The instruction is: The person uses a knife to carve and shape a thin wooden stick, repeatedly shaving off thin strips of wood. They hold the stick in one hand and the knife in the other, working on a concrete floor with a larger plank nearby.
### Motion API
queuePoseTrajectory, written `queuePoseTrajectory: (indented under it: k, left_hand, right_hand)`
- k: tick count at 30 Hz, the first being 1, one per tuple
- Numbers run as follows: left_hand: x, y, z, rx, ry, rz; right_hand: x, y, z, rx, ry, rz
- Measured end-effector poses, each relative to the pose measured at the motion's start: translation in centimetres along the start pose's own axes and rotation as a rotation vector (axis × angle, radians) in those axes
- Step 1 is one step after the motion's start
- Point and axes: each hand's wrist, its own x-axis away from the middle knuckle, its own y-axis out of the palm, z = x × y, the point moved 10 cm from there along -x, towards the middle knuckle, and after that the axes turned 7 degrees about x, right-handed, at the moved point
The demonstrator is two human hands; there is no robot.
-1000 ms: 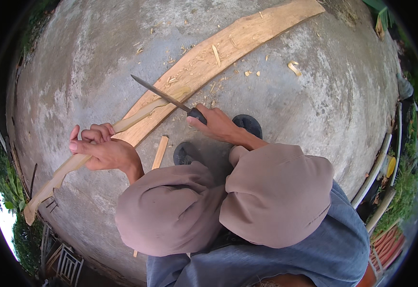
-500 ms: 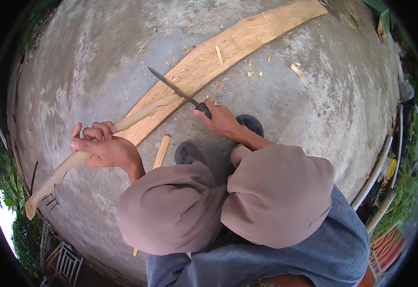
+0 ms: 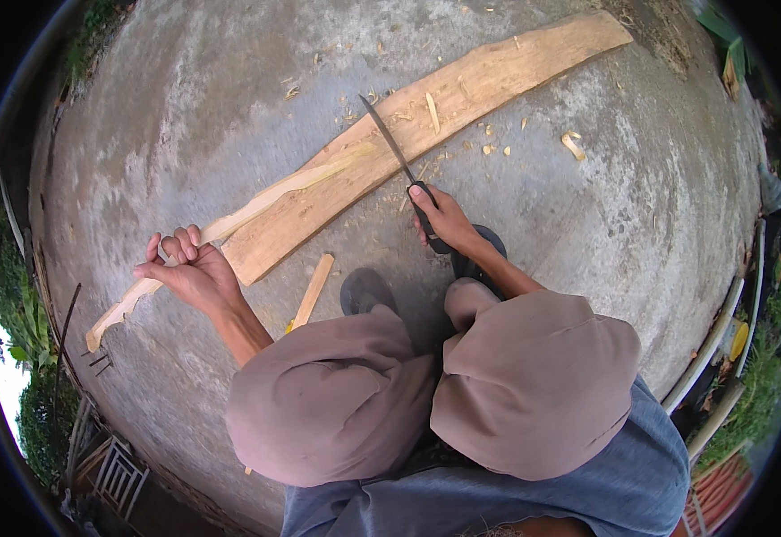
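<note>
A long, thin pale wood strip point(image 3: 270, 195) with uneven edges is held by my left hand point(image 3: 198, 276), its fingers closed around the middle. The strip's far end lies over a thick wooden plank point(image 3: 305, 219) on the ground; its near end sticks out to the lower left. My right hand point(image 3: 444, 217) grips a knife by its black handle. The dark, narrow knife blade point(image 3: 390, 139) points away and slightly left, across the plank. It is apart from the strip. Whether the blade touches the plank, I cannot tell.
Wood shavings point(image 3: 433, 113) lie on the plank and around it on the concrete floor point(image 3: 641, 224). A curled shaving point(image 3: 573, 146) is off to the right. A small flat wood piece point(image 3: 313, 291) lies near my left foot point(image 3: 368, 291). Pale pipes point(image 3: 705, 331) run along the right edge.
The knife has moved right, off the strip's far end, and its blade now points more straight ahead. My left hand keeps its hold while the strip's near end has risen in view.
</note>
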Motion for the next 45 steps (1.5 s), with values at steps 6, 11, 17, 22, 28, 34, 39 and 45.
queuePoseTrajectory:
  k: [6, 11, 17, 22, 28, 34, 39, 45]
  left_hand:
    - [1.9, 6.1, -0.7, -0.131, -0.005, -0.105]
    - [1.7, 12.6, 2.4, -0.2, 0.052, -0.258]
    - [-0.8, 14.5, 9.4, -0.005, 0.179, -0.28]
    - [2.4, 15.7, 10.3, -0.105, 0.32, -0.222]
    - [6.5, 18.4, 10.8, -0.249, 0.452, -0.207]
    - [7.3, 19.0, 10.8, -0.245, 0.487, -0.19]
    - [7.8, 19.0, 11.3, -0.247, 0.53, -0.172]
    - [7.9, 18.9, 11.3, -0.29, 0.535, -0.144]
  right_hand:
    - [-0.3, -1.4, -2.9, 0.171, -0.03, 0.144]
    - [-0.4, -0.8, -6.7, 0.373, -0.067, 0.134]
    - [0.0, 1.4, -8.0, 0.39, -0.11, 0.058]
    - [1.2, 6.2, -9.2, 0.286, -0.118, -0.041]
    - [6.9, 10.5, -19.8, 0.391, -0.578, -0.146]
    - [7.2, 11.4, -19.0, 0.328, -0.425, -0.189]
    - [10.1, 11.9, -21.6, 0.478, -0.782, -0.089]
    - [8.8, 11.0, -21.0, 0.412, -0.537, -0.184]
